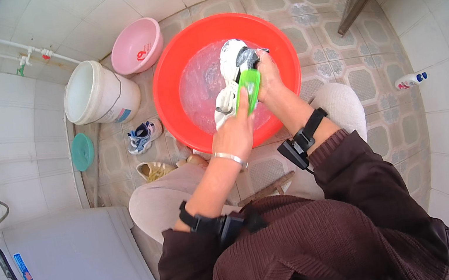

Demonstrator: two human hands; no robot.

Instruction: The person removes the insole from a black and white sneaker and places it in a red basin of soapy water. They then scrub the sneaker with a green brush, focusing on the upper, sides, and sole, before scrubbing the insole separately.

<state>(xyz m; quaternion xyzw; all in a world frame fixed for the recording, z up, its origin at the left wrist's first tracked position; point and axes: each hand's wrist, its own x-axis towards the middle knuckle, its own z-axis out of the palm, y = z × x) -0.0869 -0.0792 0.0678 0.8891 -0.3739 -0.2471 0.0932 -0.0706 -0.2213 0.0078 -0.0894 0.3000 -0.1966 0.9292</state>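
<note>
Over a large red plastic basin (217, 24) of sudsy water, my right hand (267, 71) grips a white and grey sneaker (232, 55) by its far part. My left hand (235, 128) is closed round a green scrubbing brush (249, 87), which lies against the sneaker's side. Below it a white, strappy shoe part (225, 105) shows beside the brush; whether it belongs to the same sneaker I cannot tell. Something dark lies blurred under the water. Both wrists are over the basin's near half.
Left of the basin are a blue sneaker (144, 136), a white bucket (103, 91), a pink basin (136, 45) and a teal bowl (82, 151). A washing machine (76, 262) stands at lower left. A white bottle (410, 81) lies by the right wall.
</note>
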